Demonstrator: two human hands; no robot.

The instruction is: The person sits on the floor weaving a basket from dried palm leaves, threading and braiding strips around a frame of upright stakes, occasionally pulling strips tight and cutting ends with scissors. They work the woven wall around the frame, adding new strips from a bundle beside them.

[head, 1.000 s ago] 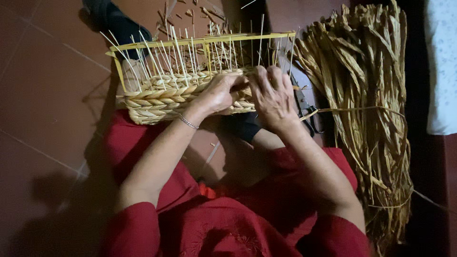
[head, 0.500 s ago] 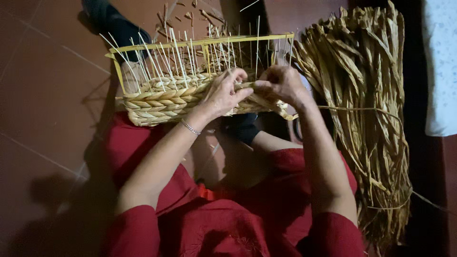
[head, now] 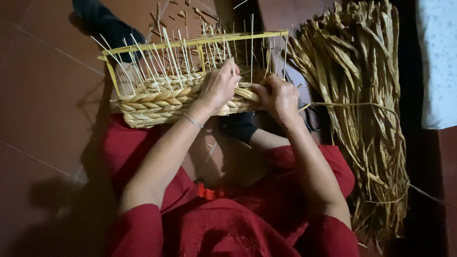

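Floor: red-brown tiles [head: 43, 95], dim light.
Basket: half-woven basket [head: 162, 102] on the lap, thin uprights free.
Left hand [head: 220, 85]: grip closed on the braided strand [head: 243, 91].
Right hand [head: 278, 97]: pinching the same strand.
Bundle: dried fibre bundle [head: 362, 119] just beside.
Advice: keep tension even, pack rows snug.

Home floor workspace: red tile floor [head: 43, 95], dried-straw bundle [head: 362, 109], half-woven basket [head: 162, 97].

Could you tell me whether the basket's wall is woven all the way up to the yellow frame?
No. The basket is braided only low; bare stakes reach the yellow frame.
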